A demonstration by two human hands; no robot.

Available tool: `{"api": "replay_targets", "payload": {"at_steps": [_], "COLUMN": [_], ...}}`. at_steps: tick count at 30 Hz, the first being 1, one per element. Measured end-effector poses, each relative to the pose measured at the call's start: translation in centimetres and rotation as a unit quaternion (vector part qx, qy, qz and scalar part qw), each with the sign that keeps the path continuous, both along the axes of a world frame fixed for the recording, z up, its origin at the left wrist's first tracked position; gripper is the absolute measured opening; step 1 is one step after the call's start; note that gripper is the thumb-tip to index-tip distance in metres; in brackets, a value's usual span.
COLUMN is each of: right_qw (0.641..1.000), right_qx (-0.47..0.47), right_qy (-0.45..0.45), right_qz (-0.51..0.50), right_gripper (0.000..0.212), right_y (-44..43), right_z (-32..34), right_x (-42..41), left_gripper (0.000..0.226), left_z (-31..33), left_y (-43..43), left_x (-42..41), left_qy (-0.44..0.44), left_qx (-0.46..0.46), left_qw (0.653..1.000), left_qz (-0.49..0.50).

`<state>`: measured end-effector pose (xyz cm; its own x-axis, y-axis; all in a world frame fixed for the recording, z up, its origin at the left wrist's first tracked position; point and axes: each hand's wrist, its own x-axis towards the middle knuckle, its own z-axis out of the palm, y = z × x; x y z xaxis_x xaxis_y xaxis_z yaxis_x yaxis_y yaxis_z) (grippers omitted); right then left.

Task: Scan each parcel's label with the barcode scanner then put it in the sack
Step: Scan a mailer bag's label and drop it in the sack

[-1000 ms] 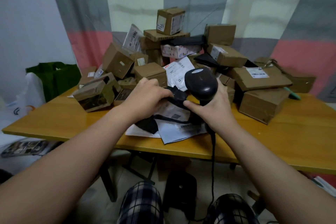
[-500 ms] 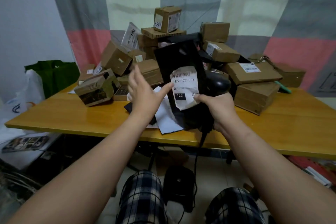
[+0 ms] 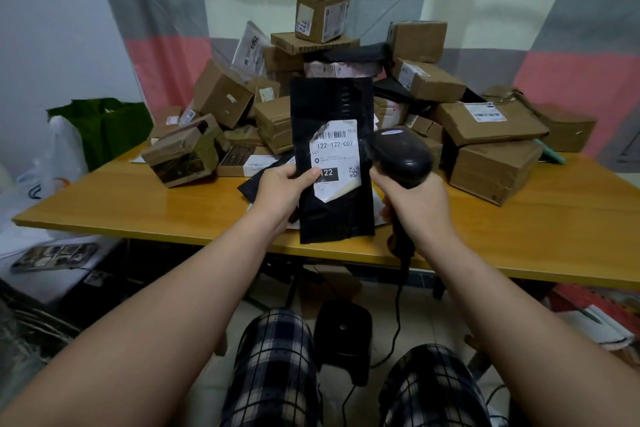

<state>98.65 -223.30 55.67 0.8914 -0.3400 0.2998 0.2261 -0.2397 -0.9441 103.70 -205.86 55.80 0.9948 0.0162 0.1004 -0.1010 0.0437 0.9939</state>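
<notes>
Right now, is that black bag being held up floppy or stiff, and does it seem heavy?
Probably fairly light: the left hand holds the black bag upright by one edge alone. It looks flexible yet not limp, since it stands tall above the hand but shows creases. Its label is ragged and curling, so rubbing may tear it further.

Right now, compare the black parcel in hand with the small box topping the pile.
The black parcel is a flat black bag; the small box is brown cardboard. The black parcel is held upright in the left hand; the small box rests atop a flat carton. Both carry white labels.
</notes>
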Motion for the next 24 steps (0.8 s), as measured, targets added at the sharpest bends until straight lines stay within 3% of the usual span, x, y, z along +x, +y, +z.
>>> {"api": "replay_targets", "payload": {"at_steps": [3, 9, 16, 24], "right_qw": [0.998, 0.998, 0.997, 0.996], "right_qx": [-0.038, 0.009, -0.006, 0.012], "right_qy": [-0.004, 0.006, 0.006, 0.016], "right_qz": [0.046, 0.066, 0.082, 0.083], "right_gripper": [0.027, 0.029, 0.025, 0.029], "right_y": [0.6, 1.0, 1.1, 1.2], "right_z": [0.1, 0.3, 0.3, 0.0], "right_x": [-0.5, -0.6, -1.3, -1.2], "left_gripper": [0.015, 0.02, 0.017, 0.018], "left_z": [-0.3, -0.4, -0.8, -1.3], "left_y": [0.0, -0.2, 0.4, 0.6], "left_x": [0.4, 0.9, 2.1, 2.8], "left_qy": [0.03, 0.027, -0.039, -0.097], "left_qx": [-0.022, -0.029, 0.103, 0.163], "left_qw": [0.999, 0.999, 0.993, 0.98], "left_qz": [0.001, 0.009, 0.036, 0.064]}}
